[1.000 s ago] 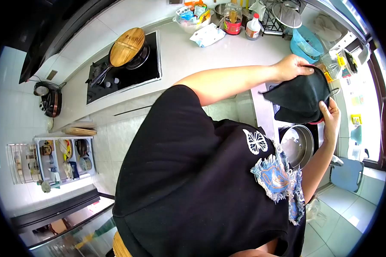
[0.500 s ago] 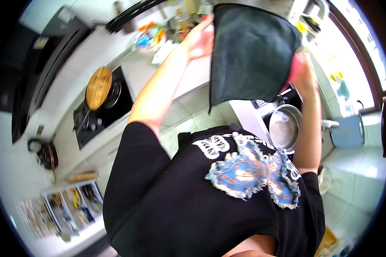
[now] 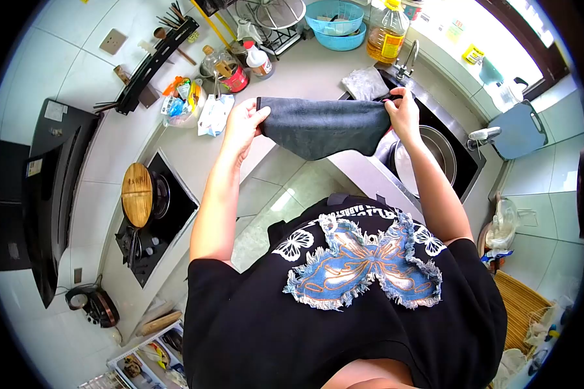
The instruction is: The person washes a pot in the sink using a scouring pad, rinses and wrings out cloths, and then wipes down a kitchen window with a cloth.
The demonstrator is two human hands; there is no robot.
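Observation:
A dark grey cloth (image 3: 324, 124) is stretched between my two hands in front of my body, over the counter edge and the floor gap. My left hand (image 3: 244, 128) pinches its upper left corner between thumb and fingers. At the other end, my right hand (image 3: 403, 115) grips the upper right corner. The cloth's lower edge sags and hangs loose. Below my right forearm, a round metal pot (image 3: 438, 159) sits at the black sink (image 3: 472, 170), partly hidden by the arm.
A faucet (image 3: 407, 61), an oil jug (image 3: 387, 32) and blue baskets (image 3: 336, 24) stand behind the sink. Along the left counter are a spray bottle (image 3: 258, 60), bagged packets (image 3: 183, 100) and a stove (image 3: 156, 223) holding a pan with a wooden lid (image 3: 137, 194). An open drawer (image 3: 150, 363) juts out lower left.
The cloth has come down from a tall, spread position to a shallower, sagging strip. Both hands have lowered with it, and the head view has shifted, showing more of the back counter.

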